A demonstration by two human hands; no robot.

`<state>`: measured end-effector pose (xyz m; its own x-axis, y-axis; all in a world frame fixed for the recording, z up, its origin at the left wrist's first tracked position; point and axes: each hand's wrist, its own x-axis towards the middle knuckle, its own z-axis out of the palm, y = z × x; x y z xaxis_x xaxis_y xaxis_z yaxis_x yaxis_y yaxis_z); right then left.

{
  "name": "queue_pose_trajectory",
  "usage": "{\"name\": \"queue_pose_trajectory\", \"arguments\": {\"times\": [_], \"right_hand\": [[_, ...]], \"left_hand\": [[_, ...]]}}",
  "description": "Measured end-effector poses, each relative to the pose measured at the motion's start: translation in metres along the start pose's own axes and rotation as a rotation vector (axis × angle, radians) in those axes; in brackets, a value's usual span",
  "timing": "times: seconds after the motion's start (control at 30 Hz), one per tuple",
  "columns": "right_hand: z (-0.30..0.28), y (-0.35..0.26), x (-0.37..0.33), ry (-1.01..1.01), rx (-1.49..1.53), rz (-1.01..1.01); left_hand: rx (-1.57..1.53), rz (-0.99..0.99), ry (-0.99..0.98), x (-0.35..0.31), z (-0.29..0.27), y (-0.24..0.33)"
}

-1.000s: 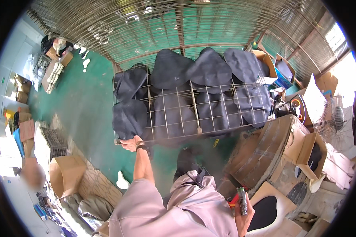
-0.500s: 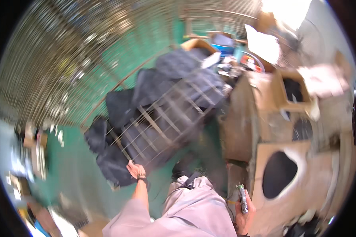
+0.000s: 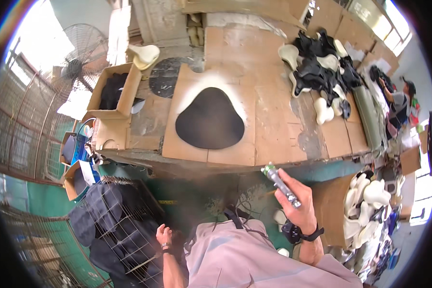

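Note:
My right hand (image 3: 296, 205) grips a slim metal spray gun (image 3: 280, 183), its nozzle pointing up toward the front edge of the workbench (image 3: 278, 129). On the bench lies a cardboard sheet with a black saddle-shaped cutout (image 3: 210, 119) ringed by white overspray. My left hand (image 3: 164, 236) hangs low at my side, touching a wire rack (image 3: 122, 225) loaded with black saddle-shaped pieces. My grey apron fills the bottom middle.
A pile of black and cream saddle shapes (image 3: 319, 72) lies on the bench's right end. Cardboard boxes (image 3: 113, 93) and a standing fan (image 3: 79, 57) are at left. Cream pieces (image 3: 369, 201) are heaped at right. Another person (image 3: 398, 103) works far right.
My view has swung from the wire rack and green floor over to the workbench. The left hand stays on the rack and the right hand still holds the spray gun, now raised.

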<state>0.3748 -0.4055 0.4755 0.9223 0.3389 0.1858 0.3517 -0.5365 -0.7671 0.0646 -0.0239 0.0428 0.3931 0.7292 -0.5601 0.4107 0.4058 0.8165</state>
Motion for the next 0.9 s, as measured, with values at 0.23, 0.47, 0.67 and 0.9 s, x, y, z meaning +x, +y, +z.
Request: {"name": "queue_pose_trajectory", "arguments": {"times": [0.23,0.47,0.67,0.9], "right_hand": [[-0.006,0.016,-0.008,-0.221,0.087,0.073],[0.001,0.025,0.035,0.029,0.061,0.083],[0.03,0.021,0.025,0.09,0.065,0.168],[0.053,0.049,0.013,0.193,-0.021,0.249]], "left_hand": [[0.022,-0.199,0.024,-0.014,0.019,-0.009],[-0.076,-0.202,-0.107,-0.008,0.057,0.005],[-0.084,-0.088,-0.311,0.091,0.188,0.112],[-0.468,-0.322,-0.211,0.136,0.328,0.161]]}}
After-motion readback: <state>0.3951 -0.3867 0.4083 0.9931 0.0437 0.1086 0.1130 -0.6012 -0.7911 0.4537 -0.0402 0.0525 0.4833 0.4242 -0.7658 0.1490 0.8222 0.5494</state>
